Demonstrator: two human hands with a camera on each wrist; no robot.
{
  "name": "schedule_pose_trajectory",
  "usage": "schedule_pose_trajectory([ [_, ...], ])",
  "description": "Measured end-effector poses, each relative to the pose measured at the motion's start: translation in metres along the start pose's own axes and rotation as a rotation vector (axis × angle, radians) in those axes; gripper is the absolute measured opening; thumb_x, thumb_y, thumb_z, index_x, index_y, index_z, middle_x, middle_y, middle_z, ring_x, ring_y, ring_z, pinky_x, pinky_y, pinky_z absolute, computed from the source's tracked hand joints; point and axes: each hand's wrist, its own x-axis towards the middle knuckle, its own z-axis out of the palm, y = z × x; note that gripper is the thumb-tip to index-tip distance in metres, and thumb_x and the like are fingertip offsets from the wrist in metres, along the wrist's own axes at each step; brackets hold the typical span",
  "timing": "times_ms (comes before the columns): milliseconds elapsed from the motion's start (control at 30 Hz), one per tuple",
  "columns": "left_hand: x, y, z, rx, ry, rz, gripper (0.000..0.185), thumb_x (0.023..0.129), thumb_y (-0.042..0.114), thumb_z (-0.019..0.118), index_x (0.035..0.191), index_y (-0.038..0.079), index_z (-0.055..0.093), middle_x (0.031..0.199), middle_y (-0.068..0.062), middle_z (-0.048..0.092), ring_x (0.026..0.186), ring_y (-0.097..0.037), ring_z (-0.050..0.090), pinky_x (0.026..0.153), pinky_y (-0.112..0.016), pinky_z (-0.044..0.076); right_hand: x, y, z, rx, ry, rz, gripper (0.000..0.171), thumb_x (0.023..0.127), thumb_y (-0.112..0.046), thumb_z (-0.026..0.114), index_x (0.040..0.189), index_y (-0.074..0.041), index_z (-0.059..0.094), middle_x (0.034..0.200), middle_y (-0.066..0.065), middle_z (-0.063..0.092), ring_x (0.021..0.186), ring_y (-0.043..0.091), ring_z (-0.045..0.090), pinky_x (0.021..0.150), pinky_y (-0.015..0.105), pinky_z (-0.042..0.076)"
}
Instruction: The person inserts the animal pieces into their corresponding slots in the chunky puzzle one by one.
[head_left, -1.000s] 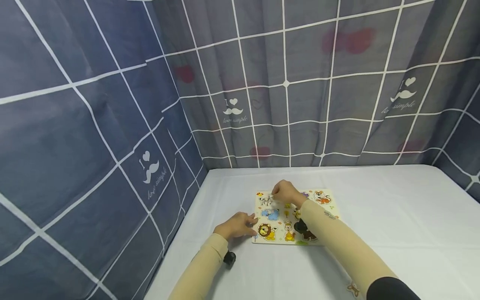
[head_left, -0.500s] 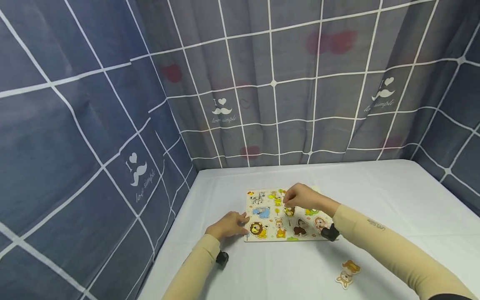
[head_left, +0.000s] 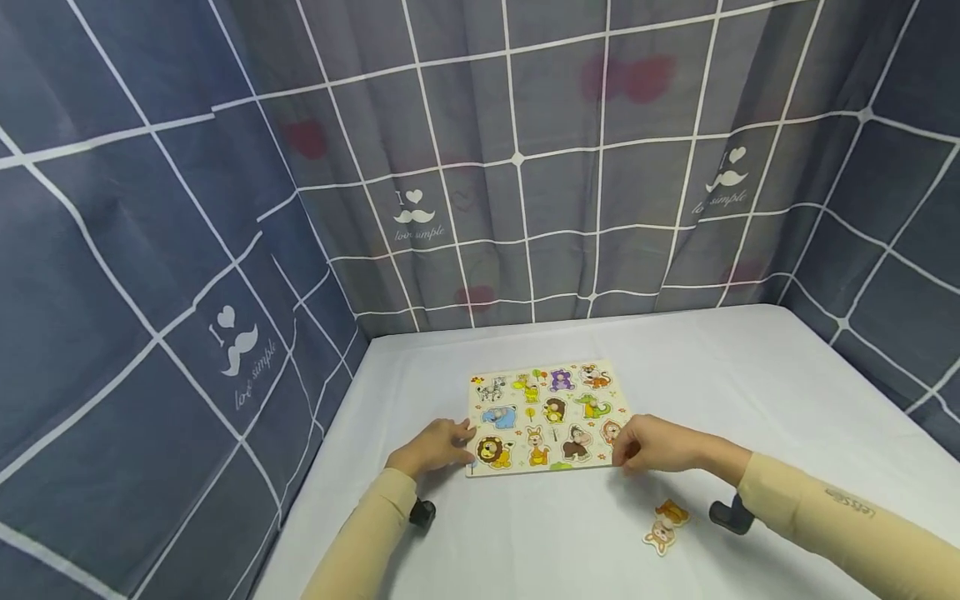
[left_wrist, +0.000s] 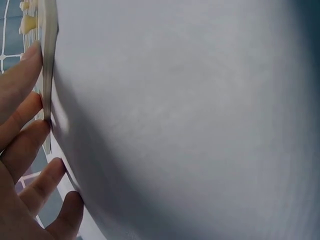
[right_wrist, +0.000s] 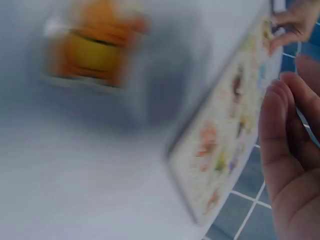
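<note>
Right hand (head_left: pixel 656 446): loosely curled, nothing held, near the loose animal piece (head_left: pixel 665 526).
Left hand (head_left: pixel 435 447): fingers straight, pressed against the puzzle board (head_left: pixel 543 414) edge.
Handling: piece judged light, stiff, thin; best pinched by its edges.

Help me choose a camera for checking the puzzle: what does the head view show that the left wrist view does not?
Only the head view shows the puzzle board's printed animal face, the right hand at its near right corner, the loose animal piece on the white table, and the checked curtain. Only the left wrist view shows the board edge-on, fingertips touching it. Both show the left hand against the board's left edge.
</note>
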Motion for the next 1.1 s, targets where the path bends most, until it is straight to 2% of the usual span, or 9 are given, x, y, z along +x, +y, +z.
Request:
schedule_pose_trajectory([
  [233,-0.006,0.003,-0.013,-0.016,0.015,-0.033,0.056,0.084,0.023,0.080,0.133,0.005,0.062,0.153,-0.013,0.045,0.148,-0.043,0.031,0.124,-0.055,0.022,-0.029,0.003,0.012,-0.094,-0.106,-0.020,0.019,0.075,0.004,0.073,0.085,-0.013,0.074,0.078,-0.010,0.066,0.069,-0.003,0.055,0.060,0.019,0.052],
  [500,-0.008,0.000,-0.006,-0.059,0.012,-0.084,0.055,0.083,0.024,0.081,0.133,0.007,0.063,0.154,-0.010,0.044,0.149,-0.040,0.031,0.124,-0.054,0.022,-0.038,0.015,0.022,-0.130,-0.171,-0.154,0.023,0.072,0.008,0.074,0.080,-0.013,0.072,0.079,-0.012,0.065,0.072,-0.008,0.055,0.063,0.017,0.054],
  [700,-0.004,0.002,-0.003,-0.038,0.004,-0.051,0.056,0.084,0.024,0.080,0.134,0.007,0.062,0.154,-0.011,0.045,0.148,-0.039,0.033,0.124,-0.052,0.023,-0.042,0.024,0.025,-0.120,-0.181,-0.176,0.021,0.072,0.006,0.075,0.079,-0.013,0.072,0.079,-0.011,0.066,0.071,-0.009,0.053,0.060,0.017,0.053],
  [900,-0.004,0.006,0.001,-0.054,-0.009,-0.069,0.056,0.083,0.023,0.081,0.133,0.007,0.063,0.154,-0.011,0.045,0.149,-0.038,0.033,0.124,-0.052,0.022,-0.047,0.030,0.026,-0.088,-0.204,-0.185,0.023,0.069,0.009,0.074,0.079,-0.012,0.072,0.079,-0.008,0.067,0.072,-0.009,0.054,0.061,0.017,0.054],
  [1100,-0.005,0.008,-0.001,-0.043,-0.010,-0.072,0.056,0.082,0.023,0.082,0.132,0.006,0.063,0.153,-0.011,0.046,0.149,-0.040,0.032,0.124,-0.052,0.023,-0.045,0.029,0.029,-0.119,-0.190,-0.204,0.027,0.066,0.012,0.070,0.077,-0.012,0.073,0.076,-0.012,0.066,0.069,-0.010,0.054,0.059,0.017,0.053],
])
